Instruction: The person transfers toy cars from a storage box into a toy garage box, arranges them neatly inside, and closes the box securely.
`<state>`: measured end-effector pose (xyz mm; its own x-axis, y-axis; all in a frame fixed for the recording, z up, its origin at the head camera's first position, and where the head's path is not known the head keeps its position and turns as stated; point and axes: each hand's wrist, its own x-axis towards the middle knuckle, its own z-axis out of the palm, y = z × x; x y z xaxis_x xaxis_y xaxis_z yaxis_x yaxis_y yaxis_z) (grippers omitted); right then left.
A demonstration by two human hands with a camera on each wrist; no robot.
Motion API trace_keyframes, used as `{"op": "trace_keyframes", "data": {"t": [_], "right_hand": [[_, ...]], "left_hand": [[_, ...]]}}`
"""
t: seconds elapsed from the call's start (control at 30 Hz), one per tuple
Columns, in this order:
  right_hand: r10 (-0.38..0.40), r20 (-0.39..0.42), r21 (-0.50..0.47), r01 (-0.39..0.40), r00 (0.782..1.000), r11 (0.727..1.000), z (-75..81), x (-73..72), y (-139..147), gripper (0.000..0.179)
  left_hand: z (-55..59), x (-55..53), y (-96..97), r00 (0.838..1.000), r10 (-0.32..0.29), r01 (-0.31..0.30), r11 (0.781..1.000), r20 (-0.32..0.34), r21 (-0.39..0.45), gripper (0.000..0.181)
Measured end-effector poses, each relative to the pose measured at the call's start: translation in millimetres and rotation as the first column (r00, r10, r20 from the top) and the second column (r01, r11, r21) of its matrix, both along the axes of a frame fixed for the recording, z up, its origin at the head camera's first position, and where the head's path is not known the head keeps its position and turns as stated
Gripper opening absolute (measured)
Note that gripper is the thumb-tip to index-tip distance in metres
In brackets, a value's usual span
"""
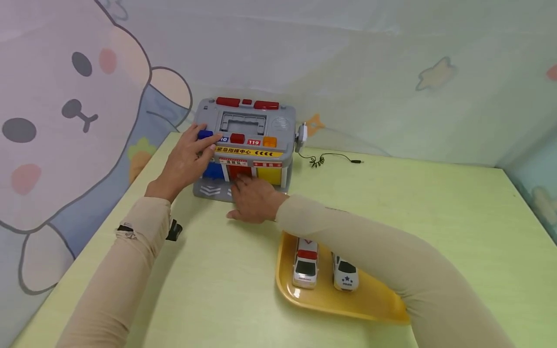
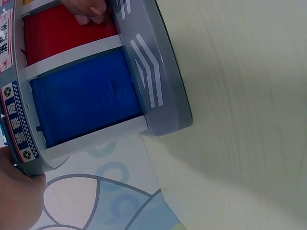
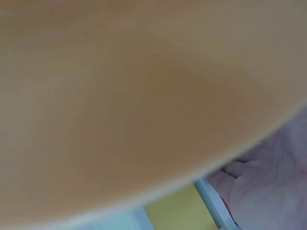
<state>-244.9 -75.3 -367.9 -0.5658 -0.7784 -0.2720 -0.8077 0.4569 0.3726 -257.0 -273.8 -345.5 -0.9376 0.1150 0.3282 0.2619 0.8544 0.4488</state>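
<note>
A grey toy emergency station point(image 1: 209, 113) stands against the back wall, with red, blue and orange buttons on its top. My left hand point(image 1: 184, 157) rests on its top left corner, index finger stretched over the panel beside the blue button point(image 1: 205, 134). Low in front, my right hand point(image 1: 254, 199) has its fingertips against the red door point(image 2: 62, 36). To the sides of that door are the blue door point(image 2: 88, 98) and the yellow door point(image 1: 270, 175), both down. In the right wrist view, a blurred tan surface hides much, and part of the right palm point(image 3: 268, 177) shows.
An orange-yellow tray point(image 1: 330, 309) under my right forearm holds a toy ambulance point(image 1: 306, 270) and a toy police car point(image 1: 346, 279). A thin black cable point(image 1: 322, 158) lies right of the station. A printed cloth point(image 1: 357, 58) hangs behind the table.
</note>
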Motion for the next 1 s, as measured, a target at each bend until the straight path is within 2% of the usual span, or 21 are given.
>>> {"op": "trace_keyframes", "data": {"t": [0.37, 0.83, 1.0], "right_hand": [[0.015, -0.008, -0.011, -0.015, 1.000, 1.000, 0.5, 0.7, 0, 0.082], [0.003, 0.121, -0.066, 0.005, 0.993, 0.998, 3.0, -4.8, 6, 0.073], [0.031, 0.117, -0.077, -0.022, 0.993, 0.997, 1.8, -5.0, 9, 0.069]], "left_hand": [[-0.3, 0.1, -1.4, 1.000, -0.004, 0.004, 1.000, 0.000, 0.024, 0.041], [0.2, -1.9, 0.6, 1.000, -0.010, 0.009, 0.999, 0.013, 0.035, 0.042], [-3.4, -2.1, 0.0, 1.000, -0.008, 0.008, 0.999, 0.000, 0.038, 0.041]]}}
